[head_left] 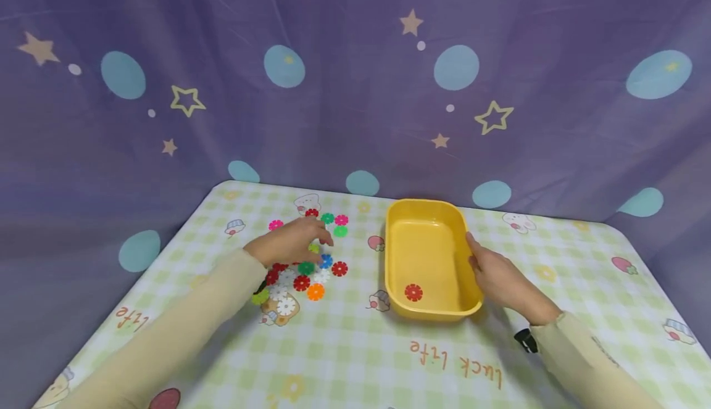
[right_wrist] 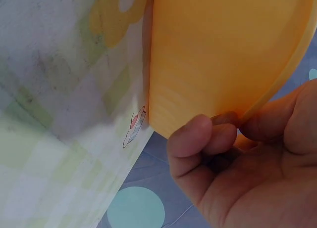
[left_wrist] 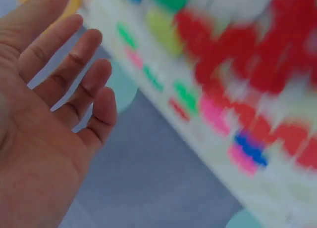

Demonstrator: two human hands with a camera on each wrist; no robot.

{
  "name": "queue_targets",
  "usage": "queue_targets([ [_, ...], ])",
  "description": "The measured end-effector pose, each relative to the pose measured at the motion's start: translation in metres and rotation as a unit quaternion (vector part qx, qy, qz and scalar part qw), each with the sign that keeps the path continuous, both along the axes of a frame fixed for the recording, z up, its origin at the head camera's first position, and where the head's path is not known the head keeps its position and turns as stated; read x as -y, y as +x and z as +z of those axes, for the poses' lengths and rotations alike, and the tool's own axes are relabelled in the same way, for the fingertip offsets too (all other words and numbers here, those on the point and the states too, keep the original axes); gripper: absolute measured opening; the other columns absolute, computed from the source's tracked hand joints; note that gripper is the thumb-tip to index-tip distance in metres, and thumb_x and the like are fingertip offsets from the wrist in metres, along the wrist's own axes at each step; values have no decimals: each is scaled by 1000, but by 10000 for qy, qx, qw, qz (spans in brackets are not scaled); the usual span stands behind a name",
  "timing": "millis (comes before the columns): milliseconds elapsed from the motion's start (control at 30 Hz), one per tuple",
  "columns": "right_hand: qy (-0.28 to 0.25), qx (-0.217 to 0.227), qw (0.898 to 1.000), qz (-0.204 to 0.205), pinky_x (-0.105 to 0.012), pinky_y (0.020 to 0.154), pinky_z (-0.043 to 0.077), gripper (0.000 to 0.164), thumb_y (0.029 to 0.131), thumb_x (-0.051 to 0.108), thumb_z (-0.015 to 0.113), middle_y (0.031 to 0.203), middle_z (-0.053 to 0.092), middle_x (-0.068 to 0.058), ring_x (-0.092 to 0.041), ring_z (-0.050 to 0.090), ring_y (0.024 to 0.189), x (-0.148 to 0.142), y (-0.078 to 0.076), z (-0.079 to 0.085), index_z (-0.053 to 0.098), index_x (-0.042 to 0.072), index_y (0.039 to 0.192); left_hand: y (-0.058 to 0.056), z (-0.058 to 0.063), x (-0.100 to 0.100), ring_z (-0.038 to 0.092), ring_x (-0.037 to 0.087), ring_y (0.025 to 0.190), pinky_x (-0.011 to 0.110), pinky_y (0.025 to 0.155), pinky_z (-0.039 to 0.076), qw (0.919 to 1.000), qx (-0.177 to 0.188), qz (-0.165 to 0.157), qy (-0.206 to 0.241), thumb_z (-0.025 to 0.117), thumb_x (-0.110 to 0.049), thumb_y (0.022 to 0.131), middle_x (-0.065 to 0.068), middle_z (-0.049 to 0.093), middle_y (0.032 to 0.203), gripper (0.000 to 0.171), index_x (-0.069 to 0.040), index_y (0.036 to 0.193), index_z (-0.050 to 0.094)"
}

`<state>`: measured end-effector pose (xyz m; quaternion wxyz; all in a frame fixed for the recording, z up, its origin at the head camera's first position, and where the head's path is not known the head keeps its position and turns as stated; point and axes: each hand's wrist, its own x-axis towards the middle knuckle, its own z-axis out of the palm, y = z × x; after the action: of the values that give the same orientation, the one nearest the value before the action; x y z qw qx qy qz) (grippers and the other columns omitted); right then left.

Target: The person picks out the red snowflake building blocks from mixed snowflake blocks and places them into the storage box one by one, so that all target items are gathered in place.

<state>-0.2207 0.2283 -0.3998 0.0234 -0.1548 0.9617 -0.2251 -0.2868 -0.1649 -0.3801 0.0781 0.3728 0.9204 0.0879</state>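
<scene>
My left hand (head_left: 291,242) hovers over a scatter of flat notched plastic discs at the left of the table. Its fingers are loosely bent with nothing between them, as the left wrist view also shows. Around it lie an orange disc (head_left: 315,292), a blue disc (head_left: 326,261), a dark green disc (head_left: 306,268) and several red, white and pink ones; the hand hides part of the pile. My right hand (head_left: 500,276) grips the right rim of a yellow plastic bin (head_left: 392,273), thumb over the edge and fingers curled beneath. Inside the bin lies one red disc (head_left: 413,292).
A checked tablecloth (head_left: 344,359) with printed fruit, cakes and lettering covers the table. Behind stands a purple curtain (head_left: 344,131) with stars and blue ovals, close along the table's back edge. A red disc (head_left: 340,268) lies between the pile and the bin.
</scene>
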Motion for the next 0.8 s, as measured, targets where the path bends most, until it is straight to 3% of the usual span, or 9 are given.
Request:
queue_targets([
  [100, 7, -19, 10000, 0, -51, 90, 42, 52, 98, 6, 39, 130, 48, -30, -33, 54, 107, -1, 0, 0, 21, -8, 145, 7, -16, -3, 50, 20, 104, 38, 92, 42, 9995, 296, -68, 101, 80, -27, 77, 1, 59, 109, 41, -12, 113, 68],
  [300, -31, -21, 10000, 33, -52, 90, 41, 52, 99, 5, 40, 133, 44, -31, -40, 51, 115, 0, 0, 1, 22, -8, 145, 6, -33, -21, 48, 12, 93, 31, 85, 43, 9994, -73, -264, -218, 79, -31, 76, -7, 55, 94, 33, -19, 104, 68],
  [367, -35, -3, 10000, 9, -52, 91, 41, 52, 99, 5, 41, 133, 44, -31, -40, 51, 115, 0, 0, 1, 22, -8, 145, 3, -34, -26, 46, 10, 87, 27, 80, 43, 9988, 10, -281, -390, 78, -30, 77, -8, 53, 90, 28, -20, 99, 66],
  [567, -87, 53, 9999, -19, -51, 90, 42, 52, 99, 5, 40, 133, 44, -31, -37, 52, 113, 0, 0, 0, 20, -8, 145, -3, -28, -34, 46, 11, 81, 24, 70, 44, 9960, 753, 45, -489, 78, -24, 78, -6, 52, 85, 21, -21, 87, 59],
  [800, -107, 204, 9997, -30, -43, 82, 43, 53, 99, 5, 38, 136, 41, -31, -31, 53, 106, 0, 0, 0, 18, -8, 146, 1, -22, -36, 48, 11, 72, 26, 63, 45, 9943, 1009, 59, -326, 76, -18, 80, -2, 56, 80, 23, -19, 92, 57],
])
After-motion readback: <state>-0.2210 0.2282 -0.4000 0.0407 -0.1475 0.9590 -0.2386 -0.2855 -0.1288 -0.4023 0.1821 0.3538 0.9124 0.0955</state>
